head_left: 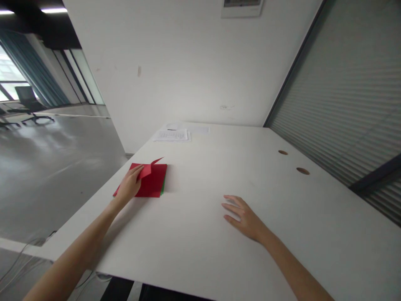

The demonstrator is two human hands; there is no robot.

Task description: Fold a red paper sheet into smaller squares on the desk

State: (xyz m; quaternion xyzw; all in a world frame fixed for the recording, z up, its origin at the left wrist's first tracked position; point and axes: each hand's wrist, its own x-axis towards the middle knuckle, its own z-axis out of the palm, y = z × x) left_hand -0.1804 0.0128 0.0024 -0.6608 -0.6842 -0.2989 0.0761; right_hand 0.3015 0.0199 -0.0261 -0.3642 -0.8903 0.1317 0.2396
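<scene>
A small stack of red paper sheets, with a green sheet showing at its right edge, lies on the white table near the left edge. My left hand rests on the stack, fingers pinching the top red sheet and lifting one corner up. My right hand lies flat on the bare table to the right, fingers spread, holding nothing.
White printed papers lie at the table's far left by the wall. Two round cable holes sit at the right. A slatted partition runs along the right side. An office chair stands far off on the left floor.
</scene>
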